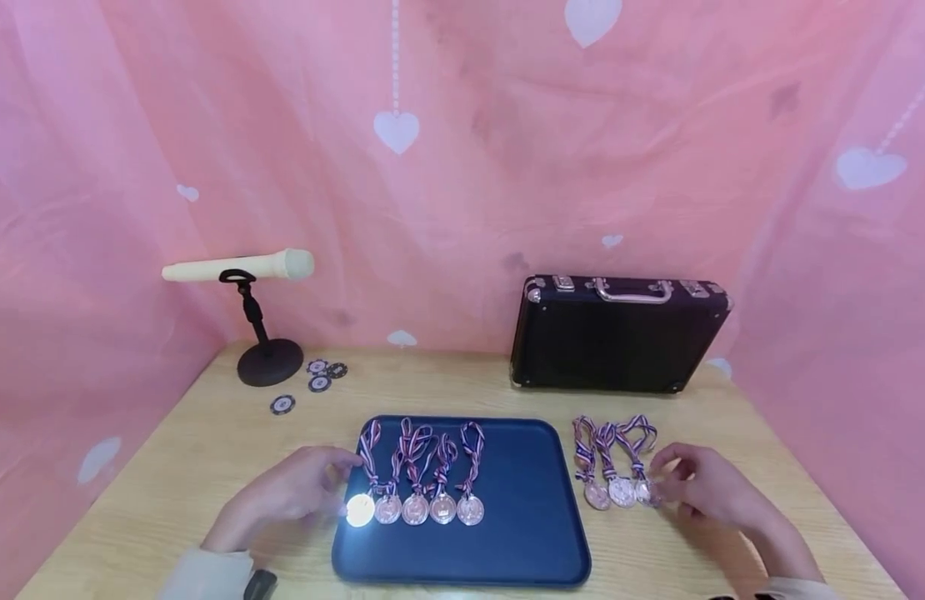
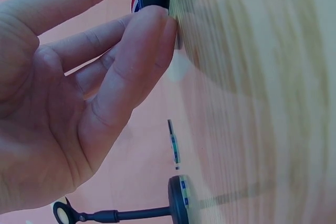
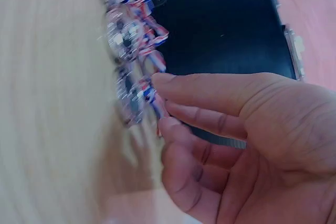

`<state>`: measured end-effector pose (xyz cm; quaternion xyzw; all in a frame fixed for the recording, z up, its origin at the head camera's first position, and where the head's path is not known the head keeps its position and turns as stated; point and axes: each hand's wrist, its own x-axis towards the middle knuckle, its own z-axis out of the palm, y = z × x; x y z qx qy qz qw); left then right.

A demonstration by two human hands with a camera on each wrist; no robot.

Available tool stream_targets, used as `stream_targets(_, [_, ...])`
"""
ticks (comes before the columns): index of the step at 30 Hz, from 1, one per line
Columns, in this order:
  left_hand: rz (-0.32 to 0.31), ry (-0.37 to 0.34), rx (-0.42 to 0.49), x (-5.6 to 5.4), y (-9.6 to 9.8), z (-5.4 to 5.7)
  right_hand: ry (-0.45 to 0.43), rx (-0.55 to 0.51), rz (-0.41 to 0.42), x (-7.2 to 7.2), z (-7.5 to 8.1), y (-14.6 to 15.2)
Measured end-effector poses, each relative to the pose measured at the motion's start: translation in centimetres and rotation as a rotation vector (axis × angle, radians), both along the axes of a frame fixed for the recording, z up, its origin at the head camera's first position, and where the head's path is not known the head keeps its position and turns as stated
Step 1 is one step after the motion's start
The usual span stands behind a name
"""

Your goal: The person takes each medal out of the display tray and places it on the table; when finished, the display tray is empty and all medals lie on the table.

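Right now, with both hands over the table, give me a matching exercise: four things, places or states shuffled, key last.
Things:
1. Microphone
2. Briefcase
3. Five medals
4. Three medals

Places or states:
A. On the blue tray
B. Standing upright, handle on top
C. Beside the tray, by the right hand
D. Held sideways on a black stand

Pairs: 1-D, 2-B, 3-A, 4-C

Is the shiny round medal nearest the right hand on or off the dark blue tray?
Off: the shiny round medal is right of the dark blue tray, outside its rim.
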<state>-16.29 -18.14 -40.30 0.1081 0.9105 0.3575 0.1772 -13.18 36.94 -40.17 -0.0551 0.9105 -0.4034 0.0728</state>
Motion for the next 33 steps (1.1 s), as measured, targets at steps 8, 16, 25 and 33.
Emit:
stream_targets(8, [0.007, -0.005, 0.003, 0.0, -0.1, 0.2, 0.094, -0.036, 0.015, -0.7, 2.2, -5.4])
stream_targets(16, [0.004, 0.006, -0.009, 0.0, -0.2, -0.1, 0.038, -0.128, 0.109, -1.3, 2.6, -13.3])
stream_targets(25, [0.001, -0.001, 0.004, -0.1, 0.0, 0.0, -0.029, -0.075, 0.139, -1.0, 0.8, -20.1])
stream_targets(33, [0.039, -0.033, 0.003, -0.1, 0.2, 0.2, -0.040, 0.045, 0.112, -0.9, -0.1, -22.3])
